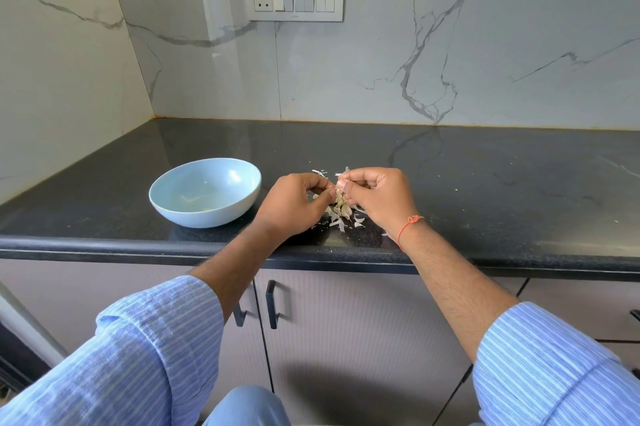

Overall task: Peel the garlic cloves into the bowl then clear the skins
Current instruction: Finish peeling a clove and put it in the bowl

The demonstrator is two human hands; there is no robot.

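My left hand [298, 204] and right hand [377, 197] pinch one garlic clove [338, 191] over the skins [341, 216], mid-frame beside the bowl [204, 191], so scraps drop together on the worktop [485, 190].

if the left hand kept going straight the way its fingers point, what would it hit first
Most likely the right hand. The left hand points rightward at it, both pinching the same garlic clove, so only that clove sits between.

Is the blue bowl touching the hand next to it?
Apart. The head view shows a strip of dark counter between the blue bowl and the left hand.
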